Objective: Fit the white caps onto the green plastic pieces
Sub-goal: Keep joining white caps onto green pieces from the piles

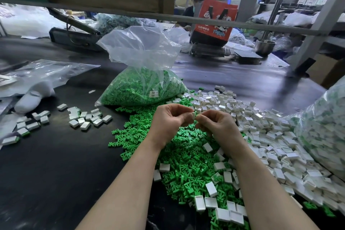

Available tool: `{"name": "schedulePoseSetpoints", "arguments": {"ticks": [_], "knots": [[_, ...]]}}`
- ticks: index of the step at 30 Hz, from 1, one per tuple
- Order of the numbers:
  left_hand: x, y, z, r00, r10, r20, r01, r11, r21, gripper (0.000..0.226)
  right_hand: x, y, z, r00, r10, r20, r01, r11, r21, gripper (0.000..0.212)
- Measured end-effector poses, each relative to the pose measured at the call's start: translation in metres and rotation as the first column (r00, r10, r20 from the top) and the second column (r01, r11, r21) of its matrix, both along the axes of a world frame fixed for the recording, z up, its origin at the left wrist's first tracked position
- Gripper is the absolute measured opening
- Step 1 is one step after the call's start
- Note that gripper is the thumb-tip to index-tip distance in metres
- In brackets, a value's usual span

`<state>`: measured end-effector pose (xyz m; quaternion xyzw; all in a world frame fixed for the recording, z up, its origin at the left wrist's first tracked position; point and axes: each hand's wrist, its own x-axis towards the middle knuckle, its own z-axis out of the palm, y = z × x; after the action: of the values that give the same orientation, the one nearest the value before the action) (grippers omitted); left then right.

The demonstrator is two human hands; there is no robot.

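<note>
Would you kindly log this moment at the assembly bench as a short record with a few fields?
left hand: left hand pinches a small white cap
right hand: right hand pinches the same piece from the other side
loose green pieces: pile under the forearms
loose caps: white heap on the right
supply: clear bag of green pieces behind the hands
capped pieces: small group on the left
surface: dark table

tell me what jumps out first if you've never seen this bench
The green pieces spilled across the dark table under the arms, with a clear bag of more behind them. To their right lies a heap of white caps. Above the green spill, the left hand and right hand meet, pinching a small white part between them.
</note>
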<state>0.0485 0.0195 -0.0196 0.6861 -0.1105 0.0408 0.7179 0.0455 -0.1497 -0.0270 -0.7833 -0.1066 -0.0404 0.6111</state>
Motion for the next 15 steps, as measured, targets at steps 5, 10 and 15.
{"name": "schedulePoseSetpoints", "arguments": {"ticks": [5, 10, 15], "knots": [[0.0005, 0.0013, 0.0004, 1.0, -0.002, -0.007, 0.002, 1.0, 0.015, 0.008, 0.0019, 0.0065, -0.0009, 0.998, 0.058, 0.009, -0.056, 0.987, -0.153, 0.027], [0.002, 0.004, 0.003, 0.994, -0.083, -0.069, 0.092, 0.985, 0.145, 0.01, -0.0021, 0.0071, 0.0033, 0.989, 0.146, -0.029, -0.145, 0.988, 0.053, 0.027], [-0.0007, -0.0013, 0.0024, 0.967, -0.209, -0.145, 0.24, 0.937, 0.254, 0.025, -0.0044, 0.009, 0.0053, 0.978, 0.182, -0.102, -0.164, 0.972, 0.169, 0.024]]}}
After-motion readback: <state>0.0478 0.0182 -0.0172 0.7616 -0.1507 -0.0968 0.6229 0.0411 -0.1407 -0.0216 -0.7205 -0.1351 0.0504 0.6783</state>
